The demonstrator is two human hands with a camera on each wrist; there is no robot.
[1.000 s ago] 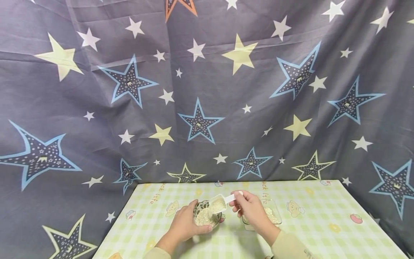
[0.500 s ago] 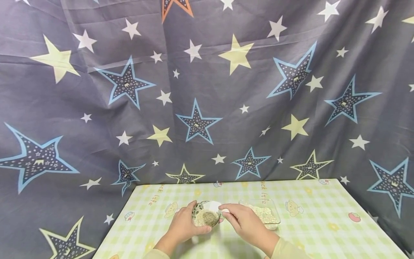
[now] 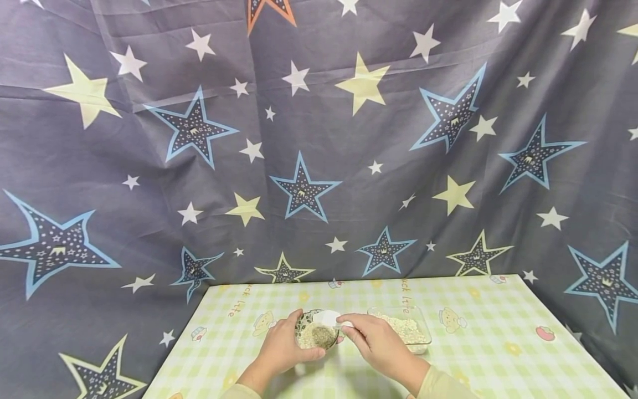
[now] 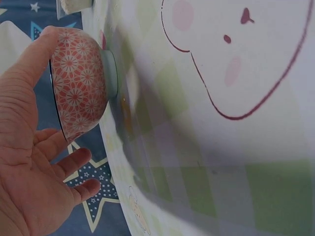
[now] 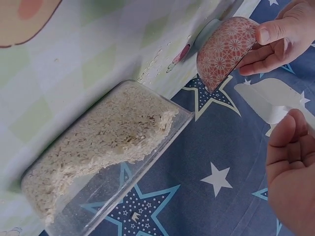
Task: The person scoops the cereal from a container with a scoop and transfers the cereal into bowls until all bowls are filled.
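A small bowl, dark-patterned inside and red flowered outside, holds pale grain flakes with a grey-brown patch. With thumb and fingers spread around its rim, my left hand grips the bowl; its other fingers hang free in the left wrist view. My right hand pinches the handle of a white scoop, turned over above the bowl. In the right wrist view the scoop is apart from the bowl's rim; most of its handle is hidden by the fingers.
Right of the bowl stands a clear rectangular container partly filled with the same sort of pale flakes. A green checked cloth covers the table, and a star-printed curtain hangs behind its far edge.
My right hand has turned the scoop over above the bowl, and the flakes seen in it before are out of sight. The grey-brown patch shows in the bowl. My left hand keeps its hold.
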